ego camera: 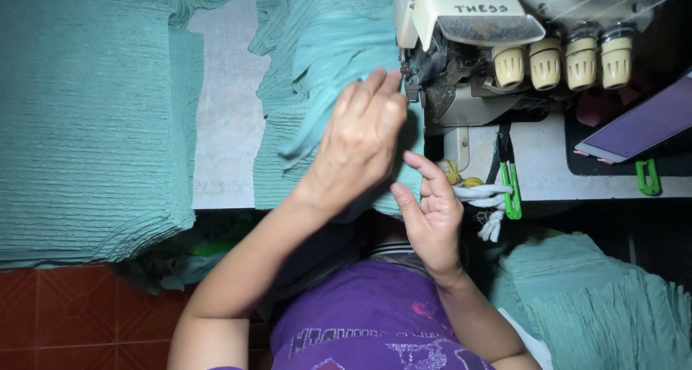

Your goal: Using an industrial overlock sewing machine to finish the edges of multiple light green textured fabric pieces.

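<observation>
At the edge of the sewing table (231,125), the left hand (358,143) lies flat on a piece of teal crinkled fabric (321,60), palm down, its fingers pressed together and stretched toward the presser foot (412,89) of the cream sewing machine (476,53). The fingertips reach right up to the foot, holding the cloth down just beside it. The right hand (431,215) sits lower, close to the table's front edge, thumb and forefinger pinching the near edge of the same fabric while the other fingers curl loosely; the exact grip is partly hidden by the left hand. The fabric runs from the machine's foot back across the table and hangs over the front edge between the two hands.

Four cream tension knobs (562,60) line the front of the machine. Green thread snips (512,190) hang beside a bundle of white cord (483,197) just right of the right hand. A second green clip (647,177) sits further right under a purple flat object (641,125). A big stack of teal fabric (86,125) fills the left side, and another heap (605,305) lies lower right. The person wears a purple shirt (367,319) above a red tiled floor (72,319)
</observation>
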